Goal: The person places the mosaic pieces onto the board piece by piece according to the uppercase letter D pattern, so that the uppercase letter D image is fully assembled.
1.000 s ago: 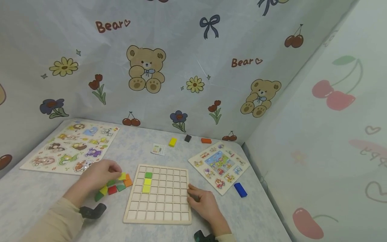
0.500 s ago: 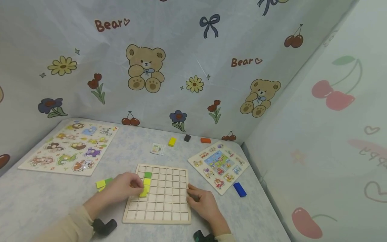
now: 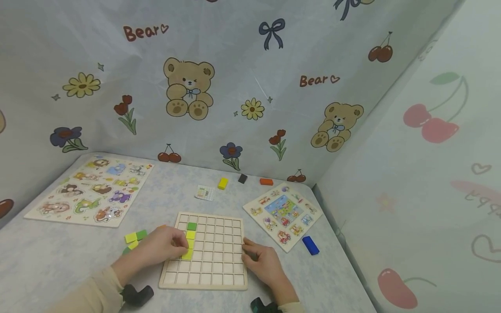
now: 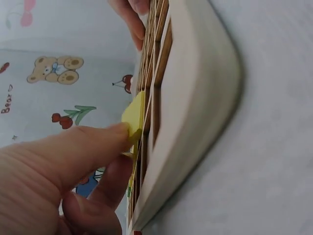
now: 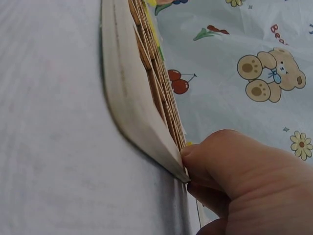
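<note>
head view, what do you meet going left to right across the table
animal puzzle board → loose coloured blocks → left hand → grid board → right hand → vehicle puzzle board → blue block

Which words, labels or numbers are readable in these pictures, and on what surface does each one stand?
"Bear", with a small heart after it: printed on the backdrop cloth, upper left.
"Bear", again with a heart: same cloth, beside the right-hand teddy.
Small printed card on the table: too small to read.
Both picture puzzle boards: no text legible.
</note>
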A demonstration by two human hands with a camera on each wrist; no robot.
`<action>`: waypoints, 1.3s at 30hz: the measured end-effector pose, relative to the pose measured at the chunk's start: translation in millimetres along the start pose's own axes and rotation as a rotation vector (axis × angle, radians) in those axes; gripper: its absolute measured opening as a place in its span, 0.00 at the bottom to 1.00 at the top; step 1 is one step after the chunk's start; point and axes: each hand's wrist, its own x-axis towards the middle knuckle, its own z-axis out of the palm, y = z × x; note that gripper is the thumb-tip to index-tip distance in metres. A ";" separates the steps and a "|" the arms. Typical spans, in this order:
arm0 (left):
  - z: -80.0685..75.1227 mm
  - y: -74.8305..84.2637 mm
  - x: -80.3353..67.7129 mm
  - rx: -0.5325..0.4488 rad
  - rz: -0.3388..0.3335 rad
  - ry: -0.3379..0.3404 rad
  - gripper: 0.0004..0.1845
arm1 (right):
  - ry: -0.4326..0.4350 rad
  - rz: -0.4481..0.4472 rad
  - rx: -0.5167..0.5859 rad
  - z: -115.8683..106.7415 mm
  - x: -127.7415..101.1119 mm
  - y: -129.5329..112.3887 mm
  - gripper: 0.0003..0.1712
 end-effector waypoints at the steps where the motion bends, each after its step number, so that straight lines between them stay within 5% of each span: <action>1: 0.9 0.5 0.0 0.004 -0.008 -0.002 0.07 | 0.002 0.000 0.000 0.0 -0.1 0.4 0.16; 6: -2.5 5.6 -0.7 0.026 -0.072 0.019 0.06 | 0.002 -0.001 -0.001 -0.5 -0.2 0.9 0.16; 9: -19.8 7.9 -2.9 0.037 -0.136 0.083 0.01 | 0.000 -0.001 -0.002 -0.5 0.1 0.1 0.16; 14: -58.2 -1.5 -13.5 0.028 -0.196 0.224 0.12 | -0.001 -0.010 -0.001 -0.2 1.2 -1.1 0.16; 18: -71.3 -17.5 -16.5 0.085 -0.244 0.263 0.17 | -0.003 -0.002 0.004 -1.3 0.9 -0.9 0.16; 26: -55.9 -37.7 -3.8 0.160 -0.349 0.172 0.24 | -0.008 0.008 0.014 -1.6 -0.1 0.4 0.16; 39: -45.1 -38.7 -1.6 0.173 -0.356 0.181 0.21 | -0.012 0.026 0.034 -0.9 0.7 -0.7 0.16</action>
